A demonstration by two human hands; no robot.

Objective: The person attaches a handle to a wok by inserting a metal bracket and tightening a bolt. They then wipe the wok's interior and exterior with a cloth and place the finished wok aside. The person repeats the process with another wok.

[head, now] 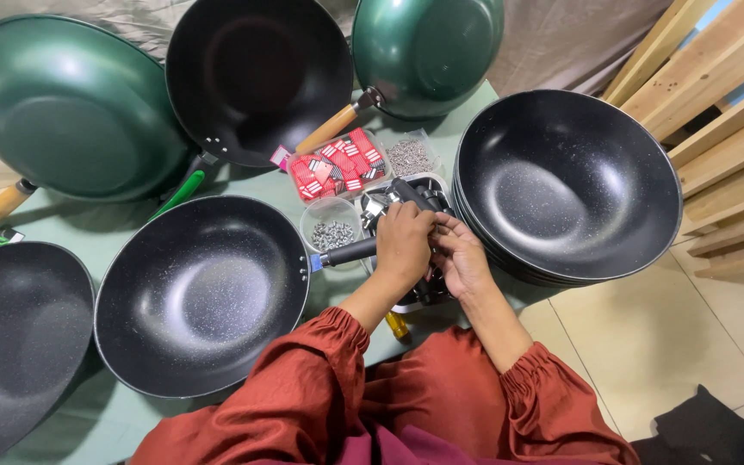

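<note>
I see my left hand (pixel 402 244) clamped on the black handle (pixel 350 252), which points sideways from the speckled pan (pixel 200 293), my right hand (pixel 461 263) touching beside it.

One view only, from a camera on the person's head, looking steeply down over the near edge of the table (pixel 62 226) and slightly forward. It sits close: the red sleeves (pixel 303 387) and lap fill the bottom of the frame, and both hands (left hand (pixel 403 245), right hand (pixel 462 263)) lie near the centre. The wide lens bends the scene, so the woks (pixel 201 293) at the table's far edge curve along the top. Right of the table, floor tiles (pixel 665 344) and wooden slats (pixel 725 103) show. No second view shares the scene.
</note>
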